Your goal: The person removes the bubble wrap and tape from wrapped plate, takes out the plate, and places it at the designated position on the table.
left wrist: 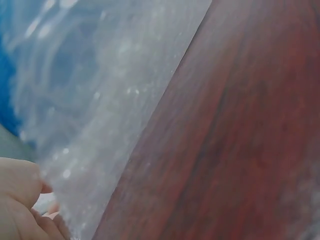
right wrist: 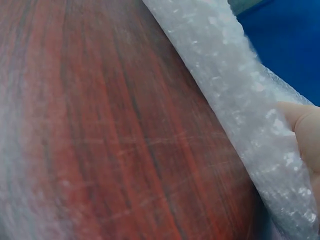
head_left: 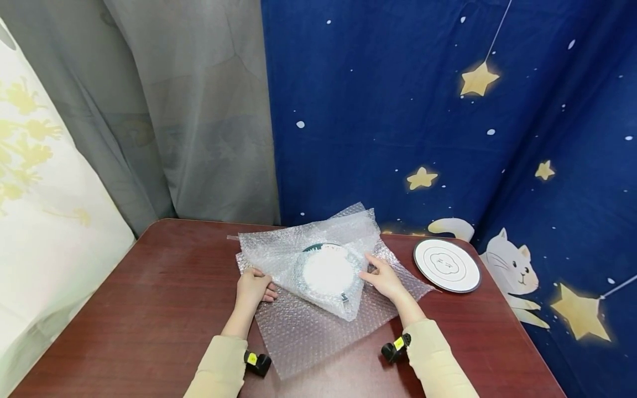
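Observation:
A round plate with a dark rim shows through a folded sheet of bubble wrap, a bright glare over its middle. More bubble wrap lies spread flat on the table below it. My left hand pinches the left edge of the folded layer; in the left wrist view, the thumb side of the left hand is against the wrap. On the other side, my right hand holds the wrap at the plate's right edge with thumb and forefinger. In the right wrist view, the wrap partly hides the right hand.
Another white plate with a dark rim and a line drawing lies at the right of the reddish-brown wooden table. Behind the table hang a grey curtain and a blue curtain with stars.

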Motion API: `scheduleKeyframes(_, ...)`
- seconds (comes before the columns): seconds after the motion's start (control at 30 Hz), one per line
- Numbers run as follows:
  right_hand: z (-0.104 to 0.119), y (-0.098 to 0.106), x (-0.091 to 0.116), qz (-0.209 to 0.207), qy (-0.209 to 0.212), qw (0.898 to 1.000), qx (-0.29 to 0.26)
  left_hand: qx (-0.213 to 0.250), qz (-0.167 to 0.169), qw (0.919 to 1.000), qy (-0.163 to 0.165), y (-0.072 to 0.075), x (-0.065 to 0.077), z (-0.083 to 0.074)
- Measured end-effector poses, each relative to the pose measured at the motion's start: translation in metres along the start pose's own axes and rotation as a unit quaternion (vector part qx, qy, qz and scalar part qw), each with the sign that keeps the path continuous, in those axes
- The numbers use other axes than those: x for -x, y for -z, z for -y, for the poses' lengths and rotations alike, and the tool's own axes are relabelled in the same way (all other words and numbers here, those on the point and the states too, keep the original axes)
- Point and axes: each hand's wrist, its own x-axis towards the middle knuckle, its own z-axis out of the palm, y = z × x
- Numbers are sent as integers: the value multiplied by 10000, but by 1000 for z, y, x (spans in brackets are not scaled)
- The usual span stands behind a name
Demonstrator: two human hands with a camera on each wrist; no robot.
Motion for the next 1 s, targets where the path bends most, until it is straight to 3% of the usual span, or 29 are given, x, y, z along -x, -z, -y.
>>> scheduleKeyframes(0.37, 3, -2, 2, -81, -43, 9996, 251, 53, -272, 9992, -286, 1, 1, -2)
scheduleKeyframes(0.7, 2, -1, 10, 42, 233, 9995, 189, -439, -547, 9953, -663, 5, 3, -7)
scheduleKeyframes(1.0, 0, 0, 23, 287, 603, 9978, -22, -786, -535, 9912, -922, 14, 6, -10)
